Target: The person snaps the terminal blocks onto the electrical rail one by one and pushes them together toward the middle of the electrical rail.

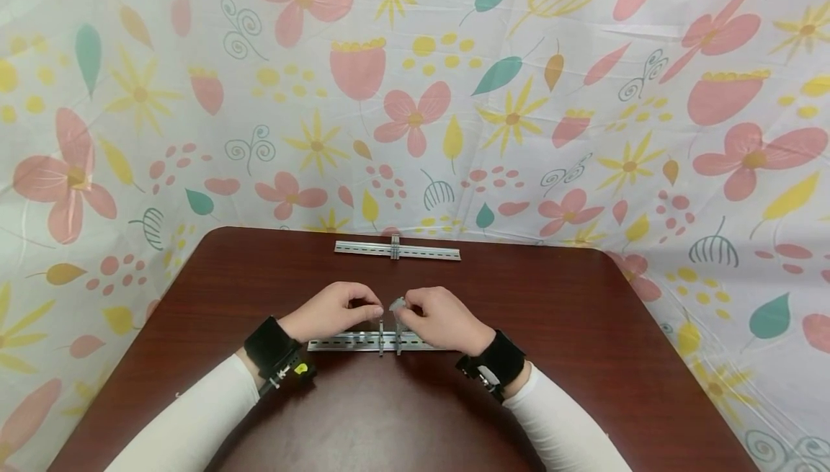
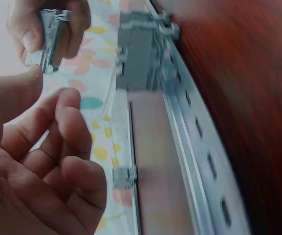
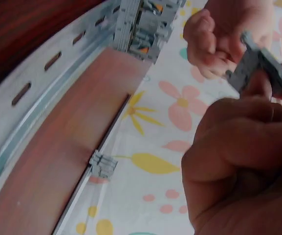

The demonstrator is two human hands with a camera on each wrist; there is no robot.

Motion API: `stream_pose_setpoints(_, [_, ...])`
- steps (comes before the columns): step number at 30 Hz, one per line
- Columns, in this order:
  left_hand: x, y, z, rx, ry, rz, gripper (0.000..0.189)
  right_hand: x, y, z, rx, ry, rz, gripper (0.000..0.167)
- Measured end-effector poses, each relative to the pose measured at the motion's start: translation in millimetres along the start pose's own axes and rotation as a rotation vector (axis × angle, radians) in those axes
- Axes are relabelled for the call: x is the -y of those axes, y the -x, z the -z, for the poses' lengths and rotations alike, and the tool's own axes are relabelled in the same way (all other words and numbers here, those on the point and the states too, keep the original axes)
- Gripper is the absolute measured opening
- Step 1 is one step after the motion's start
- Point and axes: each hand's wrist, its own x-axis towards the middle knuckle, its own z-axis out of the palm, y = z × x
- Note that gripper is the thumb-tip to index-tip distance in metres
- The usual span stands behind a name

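Observation:
My right hand (image 1: 444, 317) pinches a small grey DIN-rail terminal block (image 3: 258, 68) between thumb and fingers, held up above the near slotted metal rail (image 1: 344, 344). The left hand (image 1: 337, 310) is just to the left of that block, fingers loosely bent and nothing gripped. In the left wrist view the left thumb (image 2: 21, 95) overlaps the block's lower end; whether it touches cannot be told. Grey terminal blocks (image 2: 138, 54) stand upright on the near rail, below and between the hands. Orange marks show on them in the right wrist view.
Toward the back edge of the dark red-brown table (image 1: 259, 263) lies a second slotted rail (image 1: 431, 253), with grey blocks (image 1: 395, 247) near its middle. A flower-printed cloth (image 1: 415, 61) hangs behind the table and along its sides.

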Motion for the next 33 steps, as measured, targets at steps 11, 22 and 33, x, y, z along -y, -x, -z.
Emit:
stream_pose_setpoints(11, [13.1, 2.7, 0.3, 0.062, -0.319, 0.013, 0.029, -11, -1.3, 1, -0.045, 0.105, -0.245, 0.044])
stream_pose_setpoints(22, [13.0, 4.6, -3.4, 0.136, -0.355, 0.034, 0.041, -17, -0.8, -14, 0.061, 0.154, -0.289, 0.047])
stream_pose_setpoints(33, [12.2, 3.8, -6.0, 0.147, -0.390, 0.006, 0.031, -21, -0.9, -23, 0.090, 0.216, -0.311, 0.049])
